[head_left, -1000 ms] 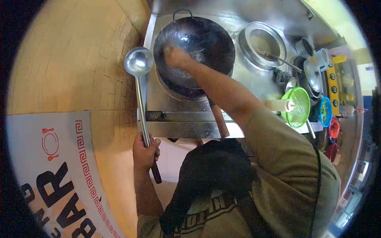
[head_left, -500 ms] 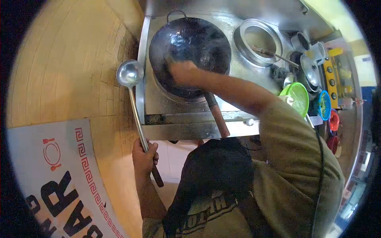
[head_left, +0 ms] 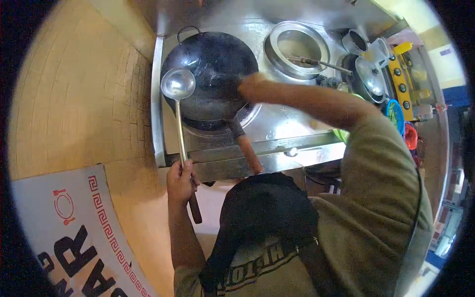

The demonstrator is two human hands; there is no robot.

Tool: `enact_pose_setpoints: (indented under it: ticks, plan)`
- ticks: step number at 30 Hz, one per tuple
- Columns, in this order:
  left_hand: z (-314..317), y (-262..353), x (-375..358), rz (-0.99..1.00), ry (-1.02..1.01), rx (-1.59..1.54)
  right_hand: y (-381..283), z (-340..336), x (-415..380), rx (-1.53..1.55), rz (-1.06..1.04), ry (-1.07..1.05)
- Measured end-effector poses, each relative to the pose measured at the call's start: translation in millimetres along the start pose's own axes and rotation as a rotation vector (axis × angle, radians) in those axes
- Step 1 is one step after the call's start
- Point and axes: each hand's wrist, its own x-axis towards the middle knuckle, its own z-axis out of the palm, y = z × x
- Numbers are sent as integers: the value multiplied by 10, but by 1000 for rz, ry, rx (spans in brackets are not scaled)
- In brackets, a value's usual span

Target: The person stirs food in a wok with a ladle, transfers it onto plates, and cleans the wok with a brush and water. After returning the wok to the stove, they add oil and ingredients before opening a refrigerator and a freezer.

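Observation:
My left hand [head_left: 181,184] is wrapped round the handle of a long steel ladle [head_left: 178,85]. The ladle's round bowl hangs over the left side of a large dark wok [head_left: 213,64] on the steel stove. My right arm reaches across to the wok's right side, where my right hand [head_left: 253,88] is closed and blurred by motion at the inner wall. Whatever those fingers hold is hidden. The wok's wooden handle [head_left: 250,154] points toward my body, with neither hand on it.
Right of the wok stands a wide steel pot [head_left: 302,49] with a utensil across it. Farther right are a lidded pot [head_left: 370,74], a blue basket [head_left: 394,116] and a red container [head_left: 410,136]. A tiled wall [head_left: 99,99] and a printed sign [head_left: 44,218] flank the left.
My right hand has moved from the wok's middle-left to its right side. The ladle has shifted from beside the wok to over its left edge. The view has shifted slightly.

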Motion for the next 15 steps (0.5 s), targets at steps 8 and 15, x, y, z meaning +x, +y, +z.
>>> enact_pose_setpoints:
  ticks: [8,15]
  plan:
    - [892,84,328,-29,-38,26,1869,-138,-935,53,305,366]
    - [1763,-21,802,16,-32,-102,367,522,-1194,1138,77,-59]
